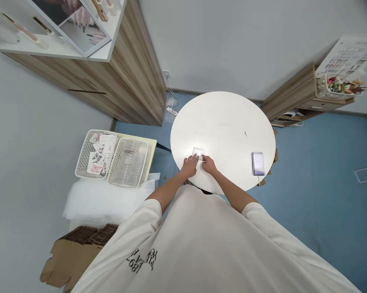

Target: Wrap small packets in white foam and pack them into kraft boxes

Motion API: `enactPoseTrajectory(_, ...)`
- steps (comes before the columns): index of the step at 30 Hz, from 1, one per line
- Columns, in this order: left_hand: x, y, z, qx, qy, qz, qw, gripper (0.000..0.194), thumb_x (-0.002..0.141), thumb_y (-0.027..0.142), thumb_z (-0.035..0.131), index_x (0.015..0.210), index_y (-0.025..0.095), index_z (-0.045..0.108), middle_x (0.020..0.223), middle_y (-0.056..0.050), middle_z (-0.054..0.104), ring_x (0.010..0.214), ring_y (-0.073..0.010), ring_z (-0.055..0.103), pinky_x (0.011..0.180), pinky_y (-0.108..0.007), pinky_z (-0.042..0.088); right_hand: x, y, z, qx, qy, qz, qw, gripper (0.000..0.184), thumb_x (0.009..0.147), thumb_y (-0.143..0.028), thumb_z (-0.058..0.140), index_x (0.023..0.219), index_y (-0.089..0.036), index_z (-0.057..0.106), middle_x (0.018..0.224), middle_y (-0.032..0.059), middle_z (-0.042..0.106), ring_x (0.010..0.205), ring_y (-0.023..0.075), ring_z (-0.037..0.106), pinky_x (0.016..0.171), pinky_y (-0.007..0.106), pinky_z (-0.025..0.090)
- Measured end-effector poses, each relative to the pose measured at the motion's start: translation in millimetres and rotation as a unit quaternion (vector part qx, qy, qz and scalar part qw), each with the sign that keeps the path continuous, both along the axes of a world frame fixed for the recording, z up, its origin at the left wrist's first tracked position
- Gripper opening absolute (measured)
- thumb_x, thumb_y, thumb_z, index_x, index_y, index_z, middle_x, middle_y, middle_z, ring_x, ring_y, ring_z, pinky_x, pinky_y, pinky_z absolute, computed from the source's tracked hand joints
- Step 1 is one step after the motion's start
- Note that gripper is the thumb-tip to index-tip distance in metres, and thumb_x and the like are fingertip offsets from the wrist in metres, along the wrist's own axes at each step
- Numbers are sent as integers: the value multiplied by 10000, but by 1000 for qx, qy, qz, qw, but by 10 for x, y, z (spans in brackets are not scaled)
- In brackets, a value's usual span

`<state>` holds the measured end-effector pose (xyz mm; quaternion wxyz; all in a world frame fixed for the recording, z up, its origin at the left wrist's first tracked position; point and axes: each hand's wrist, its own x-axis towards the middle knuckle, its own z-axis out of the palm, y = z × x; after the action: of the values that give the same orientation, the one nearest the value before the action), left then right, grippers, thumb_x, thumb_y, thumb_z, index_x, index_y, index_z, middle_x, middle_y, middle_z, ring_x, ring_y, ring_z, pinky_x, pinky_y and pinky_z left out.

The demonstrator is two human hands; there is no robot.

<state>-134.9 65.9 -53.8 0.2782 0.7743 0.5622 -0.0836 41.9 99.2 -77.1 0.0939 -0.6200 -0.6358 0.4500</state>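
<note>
A small, flat, shiny whitish square lies on the round white table, near the edge closest to me. My left hand rests at its lower left, fingers stretched out and touching its near edge. At the lower right corner my right hand has its fingers bent together and appears to pinch the square. Glare on the square hides its detail, so I cannot tell exactly what it is. Tiny dark specks lie beyond it on the tabletop.
A phone with a cable lies at the table's right. To the left stand a white basket of cards and a basket of clear plastic pieces. White foam wrap and cardboard are below. A wooden cabinet rises behind.
</note>
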Motion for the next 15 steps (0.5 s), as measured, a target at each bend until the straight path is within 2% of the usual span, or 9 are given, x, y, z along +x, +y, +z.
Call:
enactPoseTrajectory(5, -456, 85, 9, -12, 19, 43, 999, 816, 894, 161, 449, 1645, 220, 135, 1711, -88, 128, 1535, -368, 199, 1206, -565, 209, -505, 172, -10, -19, 11, 70, 997, 742, 801, -84, 517, 1536, -137, 432, 1445, 163, 526, 1089, 236, 635, 1034, 376, 499)
enactPoseTrajectory(9, -724, 113, -11, -27, 34, 65, 997, 818, 913, 167, 424, 1651, 256, 82, 1717, -62, 103, 1550, -356, 159, 1215, -607, 185, -816, 249, -32, -26, 1, 104, 994, 785, 791, -87, 534, 1561, -127, 386, 1478, 176, 489, 1103, 252, 627, 1048, 389, 491)
enactPoseTrajectory(15, -847, 140, -35, -22, 27, 52, 998, 829, 909, 183, 453, 1648, 267, 89, 1709, -77, 147, 1554, -359, 147, 1224, -633, 139, -914, 216, -19, -27, -20, 102, 994, 740, 848, -147, 554, 1563, -119, 364, 1520, 193, 430, 1167, 270, 603, 1067, 403, 477)
